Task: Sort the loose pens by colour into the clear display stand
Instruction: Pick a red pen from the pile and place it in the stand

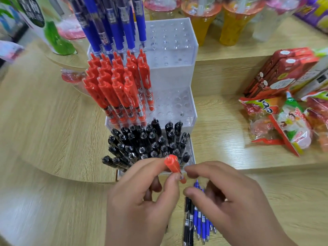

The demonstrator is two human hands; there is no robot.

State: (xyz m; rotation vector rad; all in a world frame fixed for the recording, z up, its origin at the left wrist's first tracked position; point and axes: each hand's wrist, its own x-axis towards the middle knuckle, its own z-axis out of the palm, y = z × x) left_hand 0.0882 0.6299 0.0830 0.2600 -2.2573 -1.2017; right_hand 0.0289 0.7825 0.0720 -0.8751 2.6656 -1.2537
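The clear stepped display stand [177, 50] holds blue pens [113, 23] on its top tier, red pens [115, 89] on the middle tier and black pens [147, 142] on the lowest tier. The right half of the upper two tiers shows bare holes. My left hand [142, 201] pinches one red pen [173, 165] between thumb and fingers, just in front of the black pens. My right hand [236, 201] sits close beside it, fingers curled round a bundle of loose blue and black pens [198, 221] whose tips point toward me.
Snack packets [287, 121] and red cartons [280, 70] lie to the right on the wooden counter [53, 121]. Orange and clear cups [234, 23] stand behind the stand. A green-and-white package [53, 36] stands at the back left.
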